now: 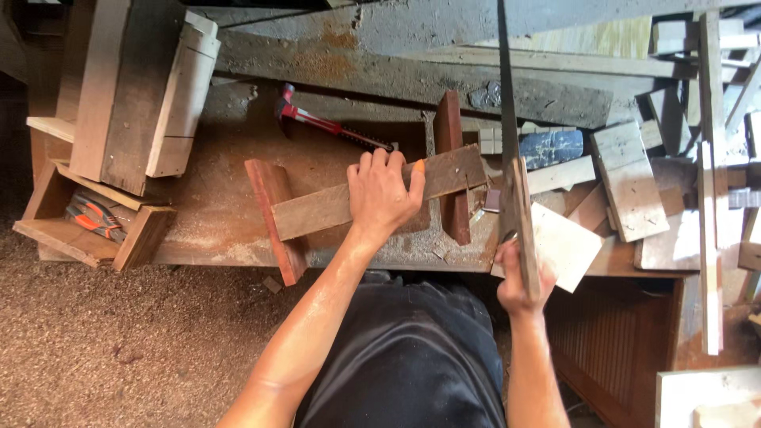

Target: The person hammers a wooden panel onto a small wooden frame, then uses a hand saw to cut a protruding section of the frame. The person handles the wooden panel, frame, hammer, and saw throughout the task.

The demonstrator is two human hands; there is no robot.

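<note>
1. Wooden and weathered, a plank lies slantwise across two reddish-brown blocks: one block under its left end, another block standing on edge near its right end.
2. The left hand lies flat on top of the plank near its middle, fingers spread and curled over the far edge, thumb toward the right, pressing the wood down; its grip is wrapped over the plank.
3. The right hand is closed tight around the wooden handle of a handsaw, at the front edge of the counter.
4. The saw blade runs away from the person, thin and dark, just beside the right end of the plank; whether the teeth touch the wood cannot be told.
5. Sawdust covers the counter and the floor below it.
6. A red-handled hammer lies behind the plank, well apart from both hands.
7. Orange-handled pliers rest in an open wooden box at the left end of the counter.
8. Offcuts and boards are heaped to the right of the saw, with a pale square piece just beside the right hand.
</note>
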